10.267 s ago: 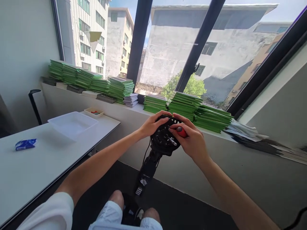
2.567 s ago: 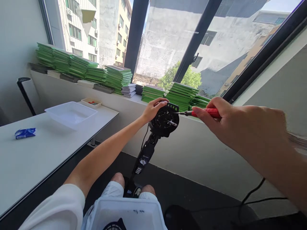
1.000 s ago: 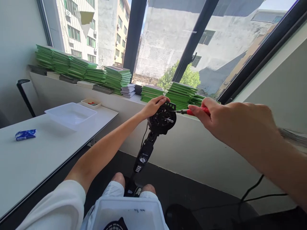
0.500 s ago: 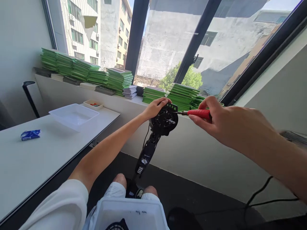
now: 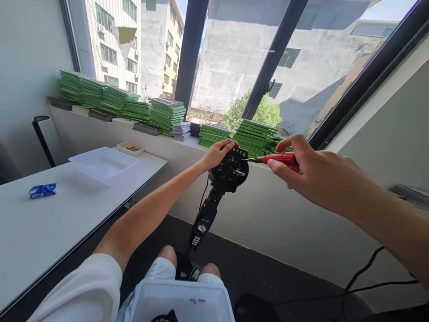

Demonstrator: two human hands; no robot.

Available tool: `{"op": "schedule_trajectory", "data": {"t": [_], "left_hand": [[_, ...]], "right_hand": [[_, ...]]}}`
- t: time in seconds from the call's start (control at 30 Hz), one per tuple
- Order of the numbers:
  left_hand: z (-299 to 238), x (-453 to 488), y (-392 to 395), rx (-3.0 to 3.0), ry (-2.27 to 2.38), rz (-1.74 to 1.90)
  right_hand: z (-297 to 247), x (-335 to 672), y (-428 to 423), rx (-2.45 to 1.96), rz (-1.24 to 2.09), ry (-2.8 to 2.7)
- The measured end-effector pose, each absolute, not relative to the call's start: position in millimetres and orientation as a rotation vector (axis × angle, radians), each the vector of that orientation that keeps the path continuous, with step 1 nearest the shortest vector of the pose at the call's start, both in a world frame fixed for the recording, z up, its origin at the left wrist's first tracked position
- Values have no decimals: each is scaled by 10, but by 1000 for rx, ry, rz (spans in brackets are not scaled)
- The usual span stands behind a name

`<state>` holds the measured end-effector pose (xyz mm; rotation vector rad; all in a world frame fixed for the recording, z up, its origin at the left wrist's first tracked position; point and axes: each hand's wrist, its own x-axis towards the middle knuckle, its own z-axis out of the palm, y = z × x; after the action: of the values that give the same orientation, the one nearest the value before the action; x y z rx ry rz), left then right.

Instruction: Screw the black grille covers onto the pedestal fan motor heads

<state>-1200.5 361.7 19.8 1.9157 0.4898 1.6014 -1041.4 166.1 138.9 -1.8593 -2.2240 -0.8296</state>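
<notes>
A black fan motor head (image 5: 229,173) with a bare metal shaft in its middle sits atop a black stand (image 5: 205,219) that carries a dial and several push buttons. My left hand (image 5: 216,155) is closed over the upper left edge of the motor head. In my right hand (image 5: 301,164) is a red-handled screwdriver (image 5: 279,159), gripped between thumb and fingers. Its thin tip points left and reaches the right upper part of the motor head. Whether a screw sits at the tip is too small to tell.
A white tub (image 5: 184,290) with a black part (image 5: 164,316) rests on my lap. On the white table (image 5: 67,223) to the left are a clear plastic bin (image 5: 103,163), a small tray (image 5: 130,148) and a blue packet (image 5: 43,190). Green book stacks (image 5: 167,114) line the windowsill.
The screwdriver and my right hand have shifted very slightly to the right, fingers still round the handle. My left hand keeps its place on the motor head.
</notes>
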Motion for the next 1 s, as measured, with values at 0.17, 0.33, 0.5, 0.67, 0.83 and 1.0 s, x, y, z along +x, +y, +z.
{"op": "schedule_trajectory", "data": {"t": [0.17,0.33,0.5,0.67,0.83,1.0], "left_hand": [[196,-12002,3609,1931,506,1604],[200,-12016,3620,1966,497,1602],[219,-12053,3626,2050,504,1548],[238,-12048,3636,2053,477,1535],[216,-12020,3608,2011,541,1599],[215,-11997,3519,1940,605,1689]], "right_hand": [[1368,-10424,1636,-1876,-1021,-2159],[1343,-10381,1656,-1828,-1113,-2113],[1264,-10226,1791,-1386,-918,-2378],[1228,-10386,1688,-1612,-1627,-2080],[1212,-10447,1679,-1682,-1586,-1988],[1127,-10345,1769,-1617,-1359,-1988]]}}
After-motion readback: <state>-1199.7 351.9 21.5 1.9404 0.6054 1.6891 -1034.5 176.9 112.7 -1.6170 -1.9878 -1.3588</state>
